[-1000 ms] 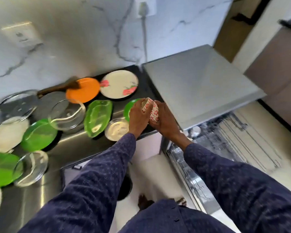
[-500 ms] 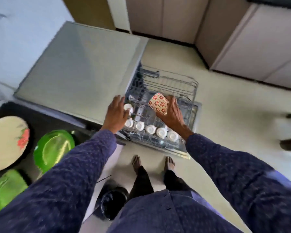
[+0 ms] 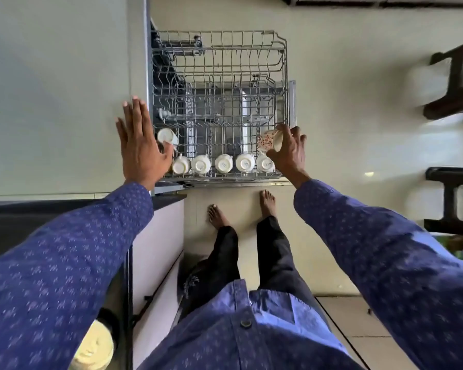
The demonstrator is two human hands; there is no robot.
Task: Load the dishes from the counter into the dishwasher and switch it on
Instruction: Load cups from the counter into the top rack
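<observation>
The dishwasher's upper wire rack is pulled out over the floor. A row of white cups stands upside down along its near edge, and one more white cup lies at the left side. My right hand grips a cup with a red flower pattern, tilted on its side, at the rack's near right corner just above the white cups. My left hand is flat with straight fingers at the edge of the grey dishwasher top, holding nothing.
A cream plate shows at the bottom left on the dark counter. My bare feet stand on the tiled floor in front of the rack. Dark wooden chair legs are at the right.
I turned from the counter to the dishwasher. My right hand carried the patterned cup over the rack to its near right corner. My left hand let go of it and moved to the dishwasher top.
</observation>
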